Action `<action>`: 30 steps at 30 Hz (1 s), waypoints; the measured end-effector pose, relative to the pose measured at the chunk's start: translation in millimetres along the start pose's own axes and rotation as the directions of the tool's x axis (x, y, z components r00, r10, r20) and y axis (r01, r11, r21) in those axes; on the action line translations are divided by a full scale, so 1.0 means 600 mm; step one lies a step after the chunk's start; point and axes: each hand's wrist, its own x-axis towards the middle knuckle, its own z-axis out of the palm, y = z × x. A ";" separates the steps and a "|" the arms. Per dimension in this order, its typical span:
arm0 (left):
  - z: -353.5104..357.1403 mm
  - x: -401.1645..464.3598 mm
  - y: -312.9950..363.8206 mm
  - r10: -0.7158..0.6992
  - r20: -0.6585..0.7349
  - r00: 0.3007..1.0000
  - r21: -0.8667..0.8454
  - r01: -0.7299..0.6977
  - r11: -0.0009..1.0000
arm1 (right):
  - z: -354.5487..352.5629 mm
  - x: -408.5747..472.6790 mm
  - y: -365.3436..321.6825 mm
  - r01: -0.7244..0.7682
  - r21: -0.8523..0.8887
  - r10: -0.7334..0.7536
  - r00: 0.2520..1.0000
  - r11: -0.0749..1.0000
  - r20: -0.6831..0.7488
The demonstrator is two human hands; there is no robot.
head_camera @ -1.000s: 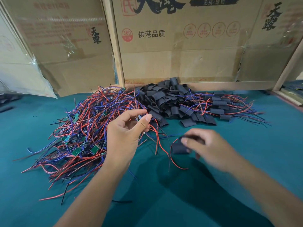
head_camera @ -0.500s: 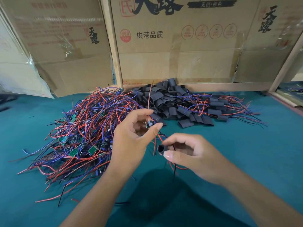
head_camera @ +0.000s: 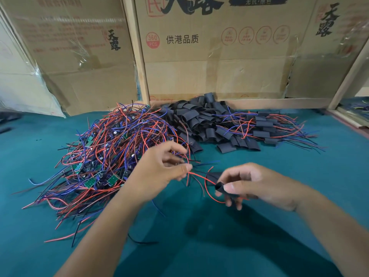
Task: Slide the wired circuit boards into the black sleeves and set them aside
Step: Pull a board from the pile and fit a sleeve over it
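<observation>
We hold our left hand [head_camera: 159, 170] above the green table [head_camera: 299, 186], thumb and forefinger pinching the wires [head_camera: 196, 175] of one board, and our right hand [head_camera: 247, 184] just beside it, thumb and fingers gripping a black sleeve [head_camera: 219, 186] into which a red wire runs. Whether the circuit board itself sits inside that sleeve we cannot tell; our fingers cover most of it. Bare green cloth lies open to the near side of both hands and out past the right hand. Just beyond and outward of the left hand spreads the pile of wired circuit boards [head_camera: 103, 156], its loose wire ends trailing toward the table's near left. Beyond the gap between our hands lies the heap of empty sleeves [head_camera: 201, 120], and farther past the right hand the finished sleeved boards [head_camera: 263, 130]. Cardboard boxes [head_camera: 219, 56] and a wooden post [head_camera: 137, 56] wall off the far edge behind the heaps. Another wooden frame [head_camera: 351, 76] closes the far right, and what lies behind it is cut off.
</observation>
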 end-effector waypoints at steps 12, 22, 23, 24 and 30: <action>-0.002 -0.022 0.001 -0.192 0.302 0.934 0.794 -0.135 0.593 | -0.029 -0.004 0.022 -0.116 -0.166 0.128 0.989 0.979 0.067; 0.096 -0.032 -0.007 0.068 0.425 0.903 0.255 -0.191 0.948 | -0.027 -0.010 0.008 -0.011 -0.146 0.026 0.995 0.989 0.097; 0.097 -0.031 -0.010 0.055 0.413 0.909 0.222 -0.159 0.962 | -0.029 -0.010 0.009 -0.013 -0.142 0.028 0.995 0.990 0.099; 0.100 -0.030 -0.012 0.043 0.399 0.916 0.190 -0.128 0.973 | -0.031 -0.011 0.011 -0.016 -0.138 0.030 0.995 0.990 0.098; 0.107 -0.029 -0.019 -0.022 0.346 0.938 0.166 -0.038 0.985 | -0.047 -0.013 0.017 -0.028 -0.113 0.042 0.992 0.993 0.118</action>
